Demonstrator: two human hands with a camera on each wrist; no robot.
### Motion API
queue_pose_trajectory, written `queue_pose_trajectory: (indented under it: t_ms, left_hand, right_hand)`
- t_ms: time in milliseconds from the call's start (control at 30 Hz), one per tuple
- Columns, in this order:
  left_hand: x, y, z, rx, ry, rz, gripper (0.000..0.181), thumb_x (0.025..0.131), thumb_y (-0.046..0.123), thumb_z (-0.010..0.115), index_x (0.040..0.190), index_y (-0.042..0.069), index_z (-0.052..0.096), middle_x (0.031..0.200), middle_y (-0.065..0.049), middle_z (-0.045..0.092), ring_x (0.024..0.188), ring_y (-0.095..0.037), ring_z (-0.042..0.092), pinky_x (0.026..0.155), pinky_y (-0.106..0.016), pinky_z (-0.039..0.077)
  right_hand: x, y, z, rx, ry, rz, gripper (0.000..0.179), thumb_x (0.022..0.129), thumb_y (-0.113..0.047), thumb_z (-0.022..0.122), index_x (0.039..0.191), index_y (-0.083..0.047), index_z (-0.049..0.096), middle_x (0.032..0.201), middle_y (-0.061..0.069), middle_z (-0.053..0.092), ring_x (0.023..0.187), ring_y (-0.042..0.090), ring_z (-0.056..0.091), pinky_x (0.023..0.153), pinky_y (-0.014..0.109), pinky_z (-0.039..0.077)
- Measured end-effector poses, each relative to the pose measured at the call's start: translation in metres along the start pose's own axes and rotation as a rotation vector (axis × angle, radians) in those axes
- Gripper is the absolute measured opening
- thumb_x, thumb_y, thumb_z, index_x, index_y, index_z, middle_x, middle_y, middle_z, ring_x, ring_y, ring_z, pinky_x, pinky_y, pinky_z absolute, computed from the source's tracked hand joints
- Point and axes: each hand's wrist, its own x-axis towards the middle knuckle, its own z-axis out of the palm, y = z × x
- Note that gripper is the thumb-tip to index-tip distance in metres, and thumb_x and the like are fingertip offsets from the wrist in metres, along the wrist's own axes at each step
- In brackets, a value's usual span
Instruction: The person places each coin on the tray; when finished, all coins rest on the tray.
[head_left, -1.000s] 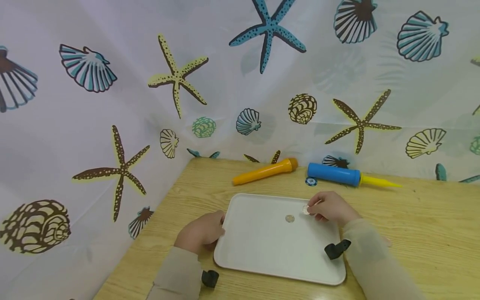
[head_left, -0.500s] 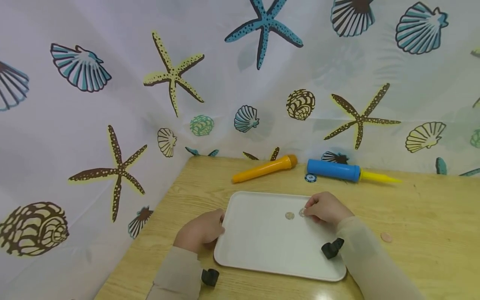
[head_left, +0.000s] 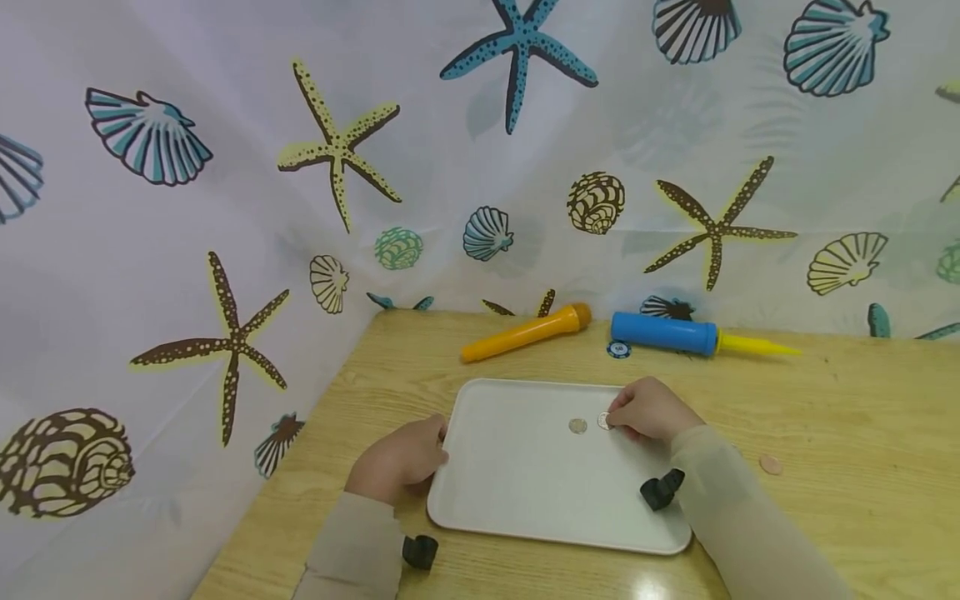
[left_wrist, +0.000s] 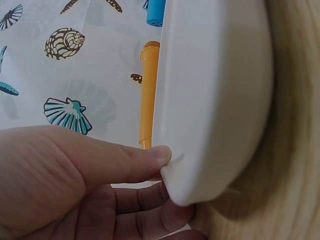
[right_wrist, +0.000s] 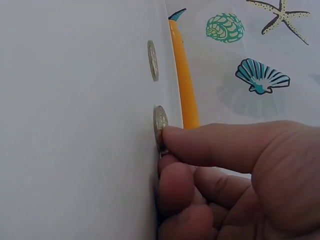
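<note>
A white tray [head_left: 540, 508] lies on the wooden table. My left hand [head_left: 401, 458] grips its left edge; in the left wrist view the thumb [left_wrist: 161, 154] is on the rim and the fingers curl below it. Over the tray's far right part, my right hand [head_left: 651, 408] pinches a silvery coin [right_wrist: 160, 122] at its edge, thumb on top. The coin is at the tray surface, partly covered by the fingers. A second coin [head_left: 577, 426] lies flat on the tray just left of it.
Behind the tray lie an orange toy microphone [head_left: 525, 333], a blue hand pump [head_left: 663, 332] with a yellow nozzle, and a blue-and-white poker chip [head_left: 618, 349]. A pale copper-coloured disc [head_left: 770, 464] is on the table right of the right forearm. A shell-patterned curtain [head_left: 420, 150] hangs behind.
My right hand has moved slightly left with its coin, bringing it nearer the second coin and down to the tray. The left hand keeps its grip; the head view has shifted a little.
</note>
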Motion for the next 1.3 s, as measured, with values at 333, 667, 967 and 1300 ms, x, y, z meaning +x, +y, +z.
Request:
queue_pose_trajectory:
  t_ms: [333, 667, 967, 1300]
  left_hand:
    - [-0.001, 0.000, 0.000, -0.012, -0.004, -0.001, 0.015, 0.100, 0.006, 0.054, 0.115, 0.005, 0.053, 0.089, -0.008, 0.059, 0.071, -0.022, 0.059, 0.064, -0.034, 0.049]
    - [0.000, -0.001, 0.000, -0.023, -0.011, -0.003, 0.015, 0.100, 0.006, 0.053, 0.115, 0.005, 0.052, 0.086, -0.009, 0.058, 0.065, -0.023, 0.057, 0.059, -0.032, 0.046]
    - [-0.002, -0.002, 0.002, -0.031, -0.011, 0.017, 0.016, 0.100, 0.006, 0.054, 0.116, 0.004, 0.053, 0.084, -0.009, 0.058, 0.062, -0.022, 0.056, 0.059, -0.032, 0.046]
    - [-0.002, -0.003, -0.002, -0.005, 0.000, 0.033, 0.016, 0.099, 0.005, 0.053, 0.115, 0.004, 0.054, 0.085, -0.009, 0.059, 0.066, -0.022, 0.057, 0.063, -0.034, 0.047]
  right_hand:
    - [-0.001, 0.001, 0.000, -0.027, 0.009, -0.021, 0.019, 0.092, -0.028, 0.073, 0.093, -0.010, 0.073, 0.061, 0.001, 0.056, 0.062, 0.018, 0.053, 0.061, 0.029, 0.038]
    - [0.000, 0.004, -0.001, -0.007, -0.003, -0.057, 0.027, 0.094, -0.036, 0.069, 0.088, -0.010, 0.071, 0.059, 0.000, 0.051, 0.055, 0.017, 0.048, 0.055, 0.029, 0.034]
    - [-0.002, 0.018, -0.019, 0.087, -0.017, -0.151, 0.033, 0.099, -0.033, 0.063, 0.114, -0.004, 0.069, 0.082, 0.007, 0.065, 0.069, 0.020, 0.058, 0.064, 0.030, 0.049]
    - [-0.026, 0.034, -0.055, 0.105, 0.041, -0.152, 0.038, 0.101, -0.032, 0.060, 0.119, 0.001, 0.066, 0.092, 0.012, 0.065, 0.078, 0.023, 0.061, 0.070, 0.035, 0.052]
